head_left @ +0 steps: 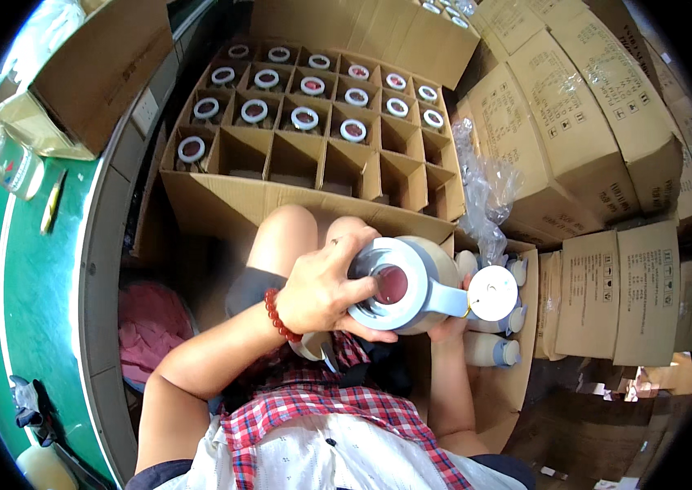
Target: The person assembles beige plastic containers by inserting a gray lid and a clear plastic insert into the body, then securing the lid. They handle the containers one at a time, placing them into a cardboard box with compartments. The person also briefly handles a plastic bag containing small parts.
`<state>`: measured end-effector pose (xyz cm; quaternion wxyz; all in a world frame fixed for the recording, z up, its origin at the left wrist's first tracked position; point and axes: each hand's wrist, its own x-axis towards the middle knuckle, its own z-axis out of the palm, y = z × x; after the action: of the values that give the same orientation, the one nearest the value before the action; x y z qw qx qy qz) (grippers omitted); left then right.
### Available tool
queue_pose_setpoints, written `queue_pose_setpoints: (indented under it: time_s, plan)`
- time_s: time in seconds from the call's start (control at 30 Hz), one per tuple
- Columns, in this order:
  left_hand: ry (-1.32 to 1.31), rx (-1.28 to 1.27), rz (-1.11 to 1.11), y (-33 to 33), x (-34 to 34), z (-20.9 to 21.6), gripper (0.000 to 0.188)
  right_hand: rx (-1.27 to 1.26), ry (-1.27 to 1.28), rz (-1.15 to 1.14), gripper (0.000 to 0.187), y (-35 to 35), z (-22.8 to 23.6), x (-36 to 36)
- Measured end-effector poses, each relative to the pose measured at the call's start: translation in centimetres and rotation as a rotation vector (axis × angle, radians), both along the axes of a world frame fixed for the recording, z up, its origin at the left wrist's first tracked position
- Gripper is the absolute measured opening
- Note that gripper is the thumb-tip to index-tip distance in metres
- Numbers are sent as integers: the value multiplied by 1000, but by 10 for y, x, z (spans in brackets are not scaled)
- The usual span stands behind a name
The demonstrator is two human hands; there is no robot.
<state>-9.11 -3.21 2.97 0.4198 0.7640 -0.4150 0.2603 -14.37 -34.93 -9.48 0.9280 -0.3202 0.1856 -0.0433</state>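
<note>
Over my lap I hold a cream jug (pixel 437 260) with a light blue collar and handle. It is tilted so that its mouth faces up, with a reddish inside showing. My left hand (pixel 325 282) is closed round the collar, with the thumb at the mouth's edge. My right hand (pixel 448 325) grips the jug's side below the handle, its fingers partly hidden. A white round disc (pixel 494 293) stands beside the handle, near a thin yellow cord; whether they are joined I cannot tell. Another cream and blue piece (pixel 312 346) lies partly hidden by my lap.
Ahead, a divided carton (pixel 305 196) holds several white-rimmed round tops; its nearer cells are mostly vacant. A carton (pixel 517 380) at my right contains several cream-and-blue jugs (pixel 481 349). Stacked boxes (pixel 558 122) stand far right. A green table (pixel 44 286) runs along the left.
</note>
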Motion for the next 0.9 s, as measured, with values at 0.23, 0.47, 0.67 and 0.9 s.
queue_pose_setpoints:
  time_s: [0.23, 0.47, 0.67, 0.9]
  plan:
    - [19, 39, 37, 20, -11, 45, 64, -56, -168, 131, 52, 39, 93, 15]
    - [-43, 19, 92, 56, -17, 69, 98, -156, -148, 219, 53, 77, 138, 29]
    - [59, -395, 144, 59, -15, 49, 76, -330, -244, 84, 53, 101, 173, 17]
    - [1604, -1267, -83, 49, -14, -17, 52, -1906, -1409, 132, 62, 126, 264, -4]
